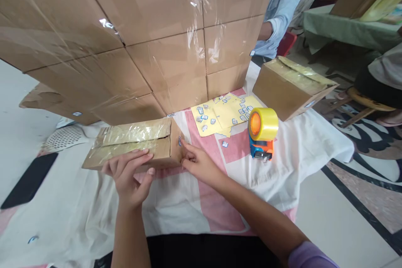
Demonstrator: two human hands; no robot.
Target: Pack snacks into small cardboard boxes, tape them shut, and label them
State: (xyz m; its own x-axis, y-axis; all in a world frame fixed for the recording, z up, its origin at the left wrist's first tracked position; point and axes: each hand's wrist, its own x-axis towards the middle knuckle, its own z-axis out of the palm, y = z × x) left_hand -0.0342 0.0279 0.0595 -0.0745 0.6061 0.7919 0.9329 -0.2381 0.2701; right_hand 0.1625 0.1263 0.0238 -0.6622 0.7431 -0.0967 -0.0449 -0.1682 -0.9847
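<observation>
A taped cardboard box (153,134) lies in front of me on the cloth-covered table. My left hand (130,176) rests against its near top edge, fingers stretched over the top and thumb apart. At the box's right end, the index finger of my right hand (197,161) touches a small blue-and-white sticker (179,141); the other fingers are curled in. Yellow sheets (224,115) bearing several similar stickers lie beyond that hand. One loose sticker (225,144) is on the cloth. A tape dispenser (262,150) with a yellow tape roll (269,124) stands to the right.
Stacked taped cartons (176,63) form a wall behind the box. Another cardboard box (285,90) sits at the back right, near a person in a light blue sleeve (282,12). A black phone-like slab (29,180) and a white perforated object (64,137) lie left.
</observation>
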